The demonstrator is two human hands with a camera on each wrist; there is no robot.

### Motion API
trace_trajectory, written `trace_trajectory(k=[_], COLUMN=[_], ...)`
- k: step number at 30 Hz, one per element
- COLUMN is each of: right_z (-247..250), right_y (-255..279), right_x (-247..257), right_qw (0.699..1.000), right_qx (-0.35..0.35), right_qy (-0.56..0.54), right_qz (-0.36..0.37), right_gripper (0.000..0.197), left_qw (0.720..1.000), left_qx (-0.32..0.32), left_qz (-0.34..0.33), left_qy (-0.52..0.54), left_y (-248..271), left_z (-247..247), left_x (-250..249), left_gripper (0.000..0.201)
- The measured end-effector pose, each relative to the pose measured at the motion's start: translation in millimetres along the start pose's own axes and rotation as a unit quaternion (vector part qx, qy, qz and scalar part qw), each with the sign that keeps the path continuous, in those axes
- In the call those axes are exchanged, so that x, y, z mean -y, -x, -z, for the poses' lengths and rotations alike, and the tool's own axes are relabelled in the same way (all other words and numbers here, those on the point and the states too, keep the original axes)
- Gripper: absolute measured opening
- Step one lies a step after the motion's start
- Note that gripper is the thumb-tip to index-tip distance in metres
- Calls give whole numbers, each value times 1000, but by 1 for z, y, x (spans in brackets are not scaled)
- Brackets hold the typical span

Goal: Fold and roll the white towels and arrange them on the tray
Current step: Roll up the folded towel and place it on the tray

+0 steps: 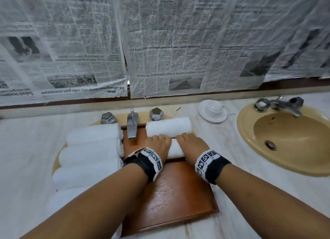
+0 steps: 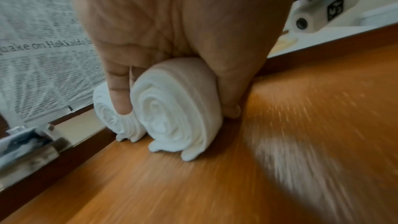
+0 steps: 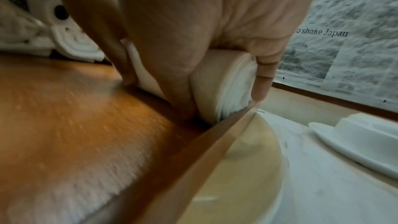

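A wooden tray [image 1: 171,194] lies across a basin. One rolled white towel [image 1: 168,126] sits at the tray's far end. Just in front of it lies a second rolled towel [image 1: 174,148], on the tray floor. My left hand [image 1: 158,143] grips that roll's left end and my right hand [image 1: 191,143] grips its right end. In the left wrist view the fingers [image 2: 119,94] curl over the front roll [image 2: 176,108], with the far roll [image 2: 107,113] behind. In the right wrist view the thumb [image 3: 176,88] and a finger [image 3: 262,81] clasp the roll [image 3: 224,88] by the tray's right rim.
Several rolled white towels [image 1: 92,149] lie stacked left of the tray. A chrome tap [image 1: 132,124] with two knobs stands behind it. A white cup and saucer [image 1: 212,110] and a second beige basin [image 1: 285,140] are at the right. Newspaper sheets [image 1: 166,42] cover the wall.
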State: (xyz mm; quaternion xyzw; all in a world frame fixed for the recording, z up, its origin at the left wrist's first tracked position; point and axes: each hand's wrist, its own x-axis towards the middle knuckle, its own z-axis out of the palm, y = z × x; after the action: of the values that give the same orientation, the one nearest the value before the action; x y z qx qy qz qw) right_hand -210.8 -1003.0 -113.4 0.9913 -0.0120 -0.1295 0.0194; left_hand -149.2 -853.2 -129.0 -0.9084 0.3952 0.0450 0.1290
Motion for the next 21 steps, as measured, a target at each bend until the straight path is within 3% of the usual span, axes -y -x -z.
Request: trace_trajectory(k=[5, 7, 9, 12, 16, 21], right_z=[-1, -2, -5, -10, -8, -7], right_y=[-5, -11, -14, -17, -20, -23], right_x=[-11, -15, -18, -23, -35, -56], right_qw=[999, 998, 997, 992, 980, 976], right_qx=[9, 9, 7, -5, -12, -22], right_qy=[-30, -38, -57, -125, -196, -217], right_qz=[41, 52, 58, 36, -22, -23], right_gripper=[59, 64, 69, 71, 72, 75], left_qw=[999, 995, 989, 987, 989, 991], left_qx=[-39, -95, -144, -161, -145, -116], left_qz=[-25, -35, -32, -4, 33, 54], left_qy=[10, 13, 15, 27, 26, 24], left_y=[6, 11, 15, 16, 11, 8], left_z=[0, -5, -9, -6, -4, 2], left_x=[0, -4, -9, -14, -15, -17], left_gripper=[76, 69, 45, 21, 27, 31])
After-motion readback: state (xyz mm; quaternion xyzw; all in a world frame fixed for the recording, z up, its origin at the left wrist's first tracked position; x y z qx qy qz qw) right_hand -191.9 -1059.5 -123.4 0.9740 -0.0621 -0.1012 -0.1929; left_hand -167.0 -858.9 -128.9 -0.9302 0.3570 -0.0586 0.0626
